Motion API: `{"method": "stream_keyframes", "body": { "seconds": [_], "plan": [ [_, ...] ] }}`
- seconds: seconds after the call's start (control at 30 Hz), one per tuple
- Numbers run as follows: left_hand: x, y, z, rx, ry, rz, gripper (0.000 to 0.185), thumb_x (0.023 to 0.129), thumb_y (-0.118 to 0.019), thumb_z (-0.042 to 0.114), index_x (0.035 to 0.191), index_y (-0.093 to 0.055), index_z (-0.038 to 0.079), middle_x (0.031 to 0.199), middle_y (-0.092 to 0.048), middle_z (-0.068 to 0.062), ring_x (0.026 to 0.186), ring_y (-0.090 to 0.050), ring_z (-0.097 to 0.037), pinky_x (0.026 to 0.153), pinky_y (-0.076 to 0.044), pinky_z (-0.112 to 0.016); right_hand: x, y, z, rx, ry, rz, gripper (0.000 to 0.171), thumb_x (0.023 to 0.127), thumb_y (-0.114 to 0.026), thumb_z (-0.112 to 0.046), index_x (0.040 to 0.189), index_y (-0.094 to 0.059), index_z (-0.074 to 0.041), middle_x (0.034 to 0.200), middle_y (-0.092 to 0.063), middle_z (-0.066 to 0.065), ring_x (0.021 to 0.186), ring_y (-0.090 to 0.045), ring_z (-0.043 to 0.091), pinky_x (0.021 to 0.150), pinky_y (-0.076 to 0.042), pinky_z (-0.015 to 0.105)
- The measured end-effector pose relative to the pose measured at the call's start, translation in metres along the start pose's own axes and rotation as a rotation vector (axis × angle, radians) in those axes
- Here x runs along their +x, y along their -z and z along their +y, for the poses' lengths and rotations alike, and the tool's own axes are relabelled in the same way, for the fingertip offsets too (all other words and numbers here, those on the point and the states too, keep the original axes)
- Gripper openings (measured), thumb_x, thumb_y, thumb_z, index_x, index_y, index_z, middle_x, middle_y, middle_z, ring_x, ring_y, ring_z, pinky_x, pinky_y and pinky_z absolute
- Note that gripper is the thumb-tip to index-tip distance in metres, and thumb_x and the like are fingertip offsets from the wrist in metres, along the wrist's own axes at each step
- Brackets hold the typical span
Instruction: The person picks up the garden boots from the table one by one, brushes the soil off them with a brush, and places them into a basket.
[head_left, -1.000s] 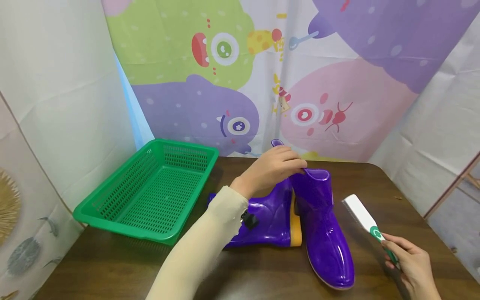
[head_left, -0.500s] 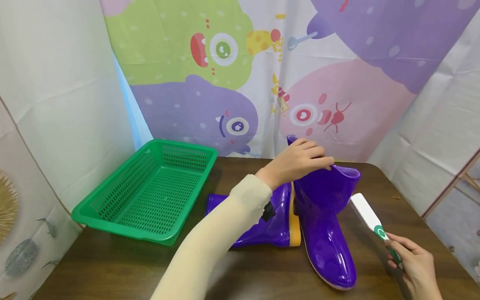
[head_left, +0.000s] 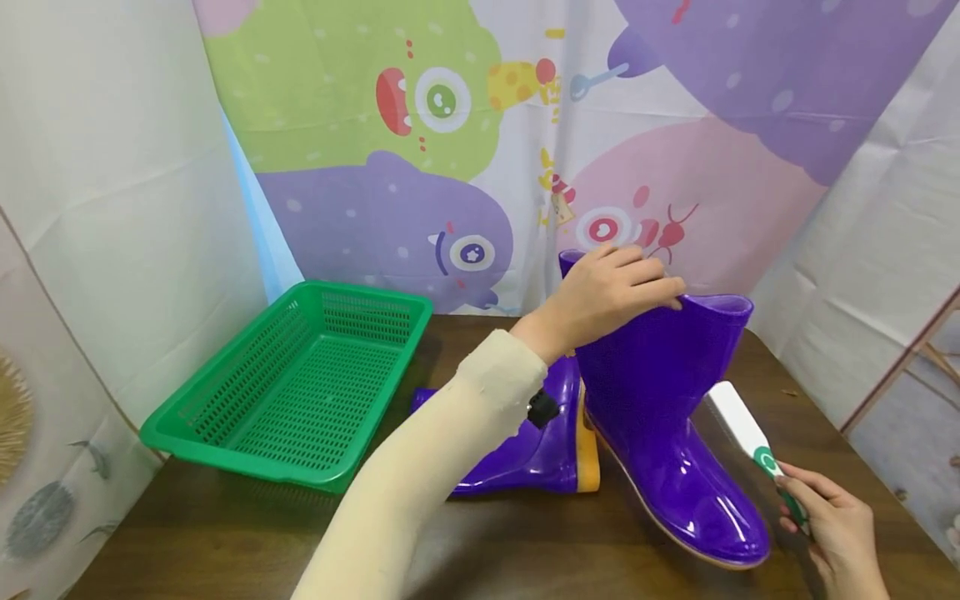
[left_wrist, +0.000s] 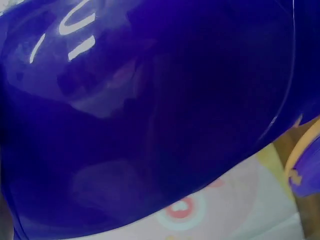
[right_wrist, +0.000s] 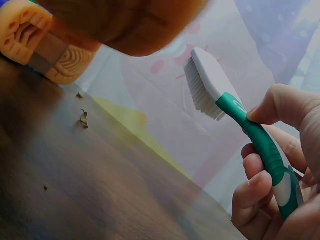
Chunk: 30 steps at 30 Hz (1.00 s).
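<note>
My left hand (head_left: 609,296) grips the top rim of a glossy purple rubber boot (head_left: 667,425) and holds it tilted, heel raised, toe toward the table's front right. The boot's shiny purple side (left_wrist: 150,115) fills the left wrist view. A second purple boot (head_left: 525,450) with a yellow sole lies on its side behind my left forearm. My right hand (head_left: 828,533) holds the green handle of a white brush (head_left: 742,425) just right of the lifted boot. In the right wrist view the brush (right_wrist: 215,85) shows white bristles, with my fingers (right_wrist: 265,185) curled round its handle.
A green plastic basket (head_left: 225,425) with nothing in it sits at the left of the dark wooden table (head_left: 225,542). A cartoon-monster curtain hangs behind. Small crumbs (right_wrist: 84,118) lie on the tabletop near a yellow boot sole (right_wrist: 30,35).
My left hand has raised the boot by its rim and swung it up and to the right, closer to the brush. The right hand with the brush has barely moved.
</note>
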<state>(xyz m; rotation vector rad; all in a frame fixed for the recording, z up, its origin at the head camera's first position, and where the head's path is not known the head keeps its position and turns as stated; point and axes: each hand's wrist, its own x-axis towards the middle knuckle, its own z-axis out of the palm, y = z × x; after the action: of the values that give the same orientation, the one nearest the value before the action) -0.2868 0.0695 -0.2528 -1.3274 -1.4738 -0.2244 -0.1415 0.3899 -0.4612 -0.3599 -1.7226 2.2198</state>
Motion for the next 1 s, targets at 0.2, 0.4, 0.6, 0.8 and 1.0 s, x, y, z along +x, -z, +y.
{"method": "stream_keyframes", "body": {
  "seconds": [0.2, 0.4, 0.6, 0.8, 1.0],
  "plan": [
    [0.006, 0.023, -0.013, 0.0, 0.017, -0.028, 0.023, 0.1, -0.057, 0.032, 0.103, -0.074, 0.017, 0.09, -0.068, 0.006, 0.08, -0.058, -0.017, 0.075, -0.048, -0.03, 0.0, -0.001, -0.001, 0.023, -0.007, -0.01, 0.028, 0.091, -0.064, 0.008, 0.087, -0.082, -0.013, 0.07, -0.069, 0.0, 0.051, -0.057, 0.009, 0.04, -0.047, 0.02],
    [0.014, 0.052, -0.028, 0.034, 0.026, -0.029, 0.024, 0.101, -0.057, 0.032, 0.101, -0.073, 0.015, 0.086, -0.066, 0.003, 0.076, -0.057, -0.019, 0.067, -0.045, -0.033, -0.002, -0.002, -0.001, 0.023, -0.012, 0.001, 0.027, 0.091, -0.065, 0.008, 0.087, -0.082, -0.013, 0.071, -0.07, 0.0, 0.051, -0.058, 0.009, 0.041, -0.048, 0.02],
    [0.018, 0.084, -0.043, 0.087, 0.031, -0.067, 0.026, 0.101, -0.055, 0.033, 0.097, -0.07, 0.013, 0.082, -0.062, 0.0, 0.075, -0.056, -0.022, 0.065, -0.042, -0.036, -0.003, -0.003, -0.003, -0.001, -0.024, 0.018, 0.024, 0.09, -0.068, 0.005, 0.088, -0.082, -0.014, 0.072, -0.07, -0.002, 0.051, -0.058, 0.009, 0.041, -0.049, 0.021],
    [0.013, 0.112, -0.058, 0.082, 0.076, -0.084, 0.025, 0.101, -0.057, 0.031, 0.095, -0.069, 0.009, 0.08, -0.062, -0.004, 0.072, -0.057, -0.026, 0.059, -0.039, -0.038, -0.003, -0.007, 0.0, -0.029, -0.007, -0.009, 0.027, 0.09, -0.067, 0.006, 0.087, -0.082, -0.015, 0.074, -0.071, -0.004, 0.051, -0.058, 0.008, 0.043, -0.05, 0.021],
    [0.006, 0.138, -0.072, 0.116, 0.181, -0.129, 0.027, 0.102, -0.056, 0.031, 0.098, -0.069, 0.008, 0.078, -0.061, -0.007, 0.073, -0.058, -0.03, 0.06, -0.04, -0.041, -0.005, -0.01, 0.003, -0.025, 0.015, -0.044, 0.027, 0.091, -0.065, 0.007, 0.089, -0.082, -0.014, 0.073, -0.071, -0.003, 0.051, -0.059, 0.008, 0.043, -0.05, 0.021]
  ]
}}
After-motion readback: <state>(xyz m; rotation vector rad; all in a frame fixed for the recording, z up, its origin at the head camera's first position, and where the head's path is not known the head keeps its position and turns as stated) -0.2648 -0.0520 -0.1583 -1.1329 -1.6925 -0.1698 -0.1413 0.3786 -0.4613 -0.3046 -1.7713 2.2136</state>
